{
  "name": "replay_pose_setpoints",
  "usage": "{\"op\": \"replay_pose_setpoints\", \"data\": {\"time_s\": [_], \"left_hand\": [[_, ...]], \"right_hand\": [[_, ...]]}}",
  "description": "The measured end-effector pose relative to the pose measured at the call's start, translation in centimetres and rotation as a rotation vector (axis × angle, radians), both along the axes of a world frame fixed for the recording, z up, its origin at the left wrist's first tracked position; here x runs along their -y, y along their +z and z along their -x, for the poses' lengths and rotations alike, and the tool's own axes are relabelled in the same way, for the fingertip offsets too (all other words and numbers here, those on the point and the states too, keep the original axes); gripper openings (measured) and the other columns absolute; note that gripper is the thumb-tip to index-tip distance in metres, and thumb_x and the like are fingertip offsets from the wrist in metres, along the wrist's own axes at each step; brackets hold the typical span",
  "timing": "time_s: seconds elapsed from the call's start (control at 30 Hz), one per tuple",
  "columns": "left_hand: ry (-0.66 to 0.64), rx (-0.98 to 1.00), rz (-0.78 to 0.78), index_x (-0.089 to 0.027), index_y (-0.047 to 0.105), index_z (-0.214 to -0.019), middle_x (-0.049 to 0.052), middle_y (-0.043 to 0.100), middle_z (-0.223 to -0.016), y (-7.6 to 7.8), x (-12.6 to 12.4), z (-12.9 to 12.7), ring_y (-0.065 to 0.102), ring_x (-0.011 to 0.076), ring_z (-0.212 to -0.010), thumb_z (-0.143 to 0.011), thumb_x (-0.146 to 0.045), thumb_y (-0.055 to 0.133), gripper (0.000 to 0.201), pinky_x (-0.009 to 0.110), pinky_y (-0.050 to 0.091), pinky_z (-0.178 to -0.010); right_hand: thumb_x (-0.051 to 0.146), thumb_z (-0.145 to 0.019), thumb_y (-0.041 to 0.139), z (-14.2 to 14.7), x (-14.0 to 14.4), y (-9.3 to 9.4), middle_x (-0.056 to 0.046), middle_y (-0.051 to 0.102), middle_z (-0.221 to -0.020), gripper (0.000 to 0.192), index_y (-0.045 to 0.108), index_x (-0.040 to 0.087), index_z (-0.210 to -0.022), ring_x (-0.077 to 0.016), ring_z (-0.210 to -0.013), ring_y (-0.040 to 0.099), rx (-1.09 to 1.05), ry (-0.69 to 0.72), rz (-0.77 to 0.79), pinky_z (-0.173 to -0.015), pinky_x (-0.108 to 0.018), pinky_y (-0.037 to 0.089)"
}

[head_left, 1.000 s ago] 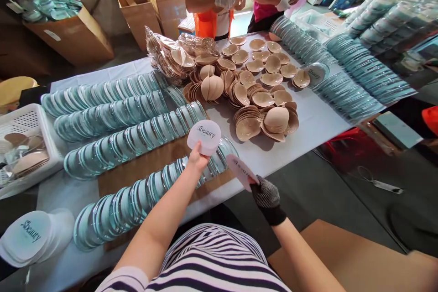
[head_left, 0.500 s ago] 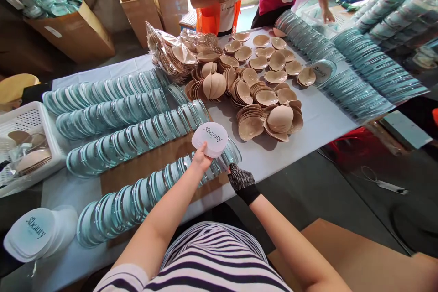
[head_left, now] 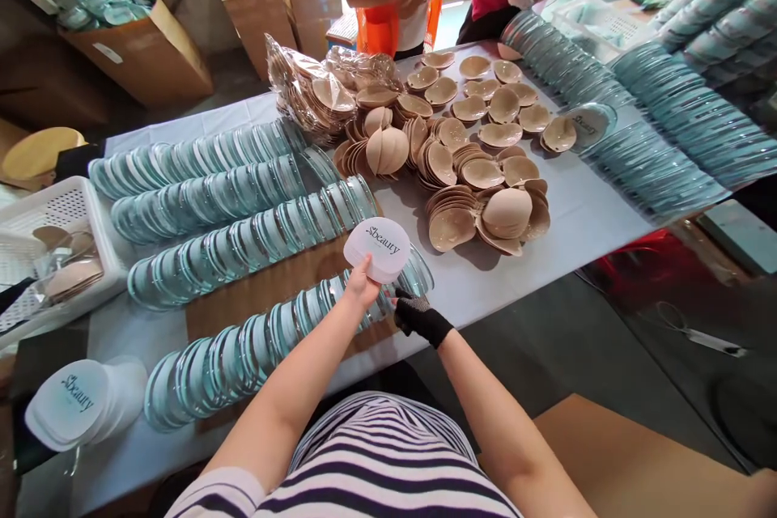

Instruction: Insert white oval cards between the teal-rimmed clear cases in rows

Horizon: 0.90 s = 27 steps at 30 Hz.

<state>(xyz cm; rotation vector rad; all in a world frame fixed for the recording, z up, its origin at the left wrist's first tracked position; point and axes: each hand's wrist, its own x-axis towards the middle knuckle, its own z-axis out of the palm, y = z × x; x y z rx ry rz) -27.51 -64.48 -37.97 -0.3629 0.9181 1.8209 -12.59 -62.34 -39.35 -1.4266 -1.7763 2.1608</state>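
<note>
My bare left hand (head_left: 363,285) grips a small stack of white rounded cards (head_left: 377,248) printed with "beauty", thumb on top. Below and right of it is my right hand (head_left: 418,316), in a black glove with bare fingertips. Its fingers are curled close to the cards' lower edge and the near row of clear blue-tinted plastic cases (head_left: 273,332); what they pinch, if anything, is hidden. The row's right end shows behind both hands. More printed white cards (head_left: 70,405) lie fanned at the table's lower left.
Longer rows of cases (head_left: 243,239) lie beyond. Beige bra cups (head_left: 452,227) pile mid-table beside a plastic-wrapped bundle (head_left: 309,93). A white basket (head_left: 97,218) stands left. Two co-workers with white gloves stand across the table (head_left: 522,251); more case rows (head_left: 661,166) lie right.
My right hand has shifted left and turned, drawing closer to the cards. The left hand still holds them. A co-worker's bare hand has lifted from the far basket. The view has shifted slightly.
</note>
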Motion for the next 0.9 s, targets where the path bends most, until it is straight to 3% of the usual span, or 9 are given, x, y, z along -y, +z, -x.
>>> {"op": "replay_pose_setpoints", "data": {"time_s": [0.1,0.2,0.3,0.4,0.5,0.6,0.7,0.8,0.9], "left_hand": [[0.012,-0.028,0.015,-0.016,0.061,-0.121,0.011,0.064,-0.129,0.6,0.2,-0.2,0.055,0.0263,-0.125,-0.088,-0.015,0.057,0.034,0.045,0.045,-0.106],[-0.010,-0.123,-0.021,-0.015,0.064,-0.116,0.012,0.068,-0.122,1.2,1.6,-0.5,0.059,0.0290,-0.120,-0.081,-0.012,0.065,0.035,0.047,0.045,-0.106],[-0.024,-0.209,-0.046,-0.015,0.065,-0.114,0.013,0.071,-0.115,1.3,3.9,-0.9,0.063,0.0301,-0.113,-0.077,-0.014,0.071,0.037,0.049,0.045,-0.105],[0.010,-0.261,-0.006,-0.015,0.066,-0.112,0.012,0.072,-0.110,0.6,5.9,-1.3,0.065,0.0294,-0.110,-0.076,-0.015,0.073,0.036,0.047,0.047,-0.103],[-0.010,-0.227,0.012,-0.014,0.067,-0.108,0.013,0.074,-0.106,0.1,6.7,-1.5,0.066,0.0296,-0.108,-0.076,-0.016,0.074,0.032,0.043,0.050,-0.099],[0.040,-0.144,-0.058,-0.016,0.064,-0.116,0.012,0.071,-0.114,0.6,6.5,-0.7,0.064,0.0281,-0.112,-0.080,-0.016,0.070,0.036,0.043,0.051,-0.099],[0.141,-0.033,-0.051,-0.021,0.058,-0.127,0.009,0.066,-0.126,1.6,5.7,1.4,0.061,0.0249,-0.117,-0.088,-0.017,0.060,0.039,0.044,0.049,-0.102],[0.136,0.058,-0.003,-0.022,0.055,-0.131,0.008,0.062,-0.133,1.5,5.0,3.2,0.058,0.0233,-0.122,-0.091,-0.019,0.056,0.040,0.042,0.049,-0.103],[0.095,0.101,0.014,-0.024,0.053,-0.134,0.008,0.058,-0.137,0.3,4.8,3.7,0.056,0.0239,-0.125,-0.091,-0.021,0.055,0.043,0.043,0.048,-0.103]], "right_hand": [[0.043,-0.089,0.045,0.1,-1.9,2.7,-0.010,0.069,-0.092,0.035,0.064,0.020,-0.109,-0.0230,-0.088,0.065,0.181,0.022,-0.493,-0.077,-0.034,0.051],[0.040,-0.094,0.031,0.4,-3.8,4.8,-0.012,0.063,-0.122,0.047,0.054,0.018,-0.129,-0.0232,-0.118,0.056,0.173,-0.101,-0.929,-0.097,-0.035,0.045],[0.037,-0.091,0.037,0.7,-3.0,5.6,-0.018,0.050,-0.140,0.058,0.042,0.008,-0.141,-0.0267,-0.132,0.043,0.216,0.022,-1.169,-0.107,-0.041,0.037],[0.038,-0.089,0.045,1.5,0.1,5.4,-0.020,0.038,-0.149,0.064,0.039,0.007,-0.144,-0.0336,-0.138,0.032,0.250,0.166,-1.363,-0.110,-0.051,0.030],[0.034,-0.090,0.043,2.5,2.2,5.3,-0.016,0.057,-0.133,0.050,0.053,0.014,-0.135,-0.0293,-0.123,0.051,0.158,0.163,-1.206,-0.100,-0.043,0.043],[0.035,-0.093,0.033,1.7,1.7,5.3,-0.012,0.071,-0.100,0.045,0.064,0.013,-0.119,-0.0225,-0.089,0.066,0.133,-0.077,-0.947,-0.077,-0.031,0.053],[0.044,-0.093,0.033,-2.4,1.5,4.9,-0.014,0.072,-0.096,0.052,0.065,0.010,-0.116,-0.0237,-0.084,0.067,0.228,-0.264,-1.037,-0.071,-0.029,0.052],[0.043,-0.091,0.040,-7.6,3.9,3.1,-0.015,0.073,-0.092,0.046,0.069,0.012,-0.110,-0.0250,-0.082,0.068,0.357,-0.027,-1.191,-0.073,-0.030,0.051],[0.032,-0.092,0.040,-9.6,7.1,0.7,-0.012,0.074,-0.096,0.039,0.071,0.018,-0.110,-0.0221,-0.084,0.070,0.427,0.284,-1.184,-0.075,-0.028,0.050]]}}
